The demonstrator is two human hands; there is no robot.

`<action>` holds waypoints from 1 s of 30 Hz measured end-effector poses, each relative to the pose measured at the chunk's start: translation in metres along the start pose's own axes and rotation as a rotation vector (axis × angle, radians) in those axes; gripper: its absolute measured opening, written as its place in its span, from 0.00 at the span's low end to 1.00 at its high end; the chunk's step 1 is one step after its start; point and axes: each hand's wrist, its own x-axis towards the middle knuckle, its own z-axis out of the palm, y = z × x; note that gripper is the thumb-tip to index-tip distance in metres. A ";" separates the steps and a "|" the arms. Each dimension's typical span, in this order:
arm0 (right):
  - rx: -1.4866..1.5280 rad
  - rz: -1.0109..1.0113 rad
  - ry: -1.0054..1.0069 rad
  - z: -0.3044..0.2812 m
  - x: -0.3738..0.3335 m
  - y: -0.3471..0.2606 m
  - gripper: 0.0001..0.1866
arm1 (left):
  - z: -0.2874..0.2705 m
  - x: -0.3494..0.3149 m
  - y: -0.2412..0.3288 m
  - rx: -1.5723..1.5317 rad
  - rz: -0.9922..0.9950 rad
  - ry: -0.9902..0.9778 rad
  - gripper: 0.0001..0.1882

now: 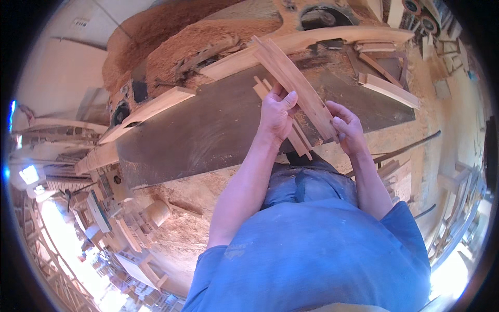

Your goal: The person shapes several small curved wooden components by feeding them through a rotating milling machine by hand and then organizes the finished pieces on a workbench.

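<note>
A flat wooden board (295, 78) with a stepped, grooved edge is held at a slant over the dark machine table. My left hand (278, 113) is closed on its left side, thumb on top. Near the board's lower end, my right hand (347, 128) grips the right edge between thumb and bent fingers. Below my left hand, narrow wooden strips (297, 141) lie on the table at a similar slant, partly covered by that hand and wrist.
The dark metal table (192, 125) has wooden fence pieces (150, 113) along its far side. A thick wood piece (389, 90) rests at its right end. Reddish sawdust (182, 44) is heaped behind. Stacked lumber (140, 229) stands at the lower left.
</note>
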 end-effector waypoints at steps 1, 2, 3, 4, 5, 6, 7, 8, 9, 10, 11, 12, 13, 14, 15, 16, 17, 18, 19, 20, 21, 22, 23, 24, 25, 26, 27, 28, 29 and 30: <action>0.030 0.043 -0.033 0.005 -0.001 -0.001 0.33 | -0.003 -0.003 0.003 -0.014 0.014 0.011 0.26; 0.059 0.086 -0.066 0.011 -0.002 -0.002 0.33 | -0.005 -0.006 0.007 -0.030 0.039 0.005 0.26; 0.088 0.130 -0.099 0.016 -0.002 -0.003 0.34 | -0.008 -0.010 0.011 -0.044 0.064 -0.001 0.26; 0.058 0.146 -0.106 0.015 -0.003 0.001 0.33 | -0.010 -0.014 0.014 -0.062 0.084 -0.007 0.26; 0.028 0.160 -0.112 0.013 -0.003 0.007 0.33 | -0.015 -0.017 0.016 -0.066 0.096 -0.014 0.26; -0.001 0.173 -0.117 0.013 -0.003 0.011 0.32 | -0.022 -0.019 0.018 -0.069 0.107 -0.022 0.27; -0.130 0.072 -0.097 0.021 -0.007 0.009 0.30 | -0.029 -0.019 0.016 -0.075 0.108 -0.025 0.27; -0.258 -0.025 -0.079 0.038 -0.014 0.003 0.29 | -0.029 -0.024 0.021 -0.165 0.112 -0.047 0.30; -0.386 -0.124 -0.060 0.052 -0.020 0.003 0.28 | -0.028 -0.028 0.028 -0.255 0.115 -0.070 0.33; -0.533 -0.308 -0.018 0.061 -0.023 0.010 0.27 | -0.027 -0.033 0.034 -0.342 0.115 -0.091 0.36; -0.693 -0.444 -0.005 0.075 -0.028 0.013 0.29 | -0.031 -0.038 0.039 -0.396 0.145 -0.074 0.39; -0.852 -0.582 0.007 0.091 -0.034 0.008 0.30 | -0.036 -0.042 0.043 -0.450 0.174 -0.056 0.42; -1.005 -0.727 0.019 0.103 -0.038 0.003 0.32 | -0.037 -0.047 0.050 -0.500 0.206 -0.043 0.45; -1.130 -0.888 -0.029 0.109 -0.035 0.000 0.34 | -0.028 -0.057 0.060 -0.453 0.284 0.100 0.48; -1.160 -0.931 -0.049 0.115 -0.034 0.001 0.33 | -0.036 -0.062 0.062 -0.454 0.320 0.115 0.49; -1.191 -0.979 -0.068 0.122 -0.034 0.002 0.33 | -0.046 -0.062 0.063 -0.456 0.357 0.125 0.49; -1.221 -1.026 -0.086 0.128 -0.033 0.002 0.33 | -0.055 -0.063 0.065 -0.457 0.393 0.136 0.49; -1.230 -1.033 -0.139 0.132 -0.032 0.002 0.33 | -0.066 -0.066 0.069 -0.494 0.379 0.066 0.50; -1.170 -0.952 -0.136 0.136 -0.035 0.006 0.35 | -0.074 -0.068 0.074 -0.499 0.387 0.075 0.50; -1.109 -0.870 -0.133 0.142 -0.039 0.011 0.36 | -0.081 -0.071 0.080 -0.503 0.393 0.084 0.51; -1.049 -0.788 -0.127 0.146 -0.042 0.015 0.37 | -0.088 -0.074 0.085 -0.507 0.399 0.092 0.51; -1.011 -0.726 -0.132 0.148 -0.042 0.018 0.38 | -0.094 -0.078 0.089 -0.509 0.418 0.105 0.51; -0.973 -0.665 -0.135 0.148 -0.042 0.022 0.39 | -0.100 -0.081 0.093 -0.512 0.435 0.118 0.51; -0.936 -0.603 -0.136 0.147 -0.041 0.026 0.40 | -0.106 -0.085 0.098 -0.514 0.452 0.130 0.51; -0.851 -0.489 -0.131 0.145 -0.040 0.033 0.40 | -0.115 -0.088 0.101 -0.528 0.465 0.143 0.51; -0.765 -0.375 -0.124 0.142 -0.038 0.041 0.40 | -0.124 -0.092 0.105 -0.542 0.479 0.156 0.51; -0.680 -0.261 -0.115 0.142 -0.036 0.047 0.40 | -0.134 -0.096 0.109 -0.556 0.492 0.170 0.51; -0.631 -0.232 -0.108 0.144 -0.033 0.050 0.35 | -0.138 -0.100 0.114 -0.565 0.508 0.189 0.48; -0.628 -0.191 -0.100 0.146 -0.030 0.053 0.33 | -0.143 -0.104 0.119 -0.573 0.524 0.209 0.46; -0.624 -0.150 -0.093 0.147 -0.026 0.056 0.30 | -0.148 -0.109 0.125 -0.581 0.541 0.230 0.44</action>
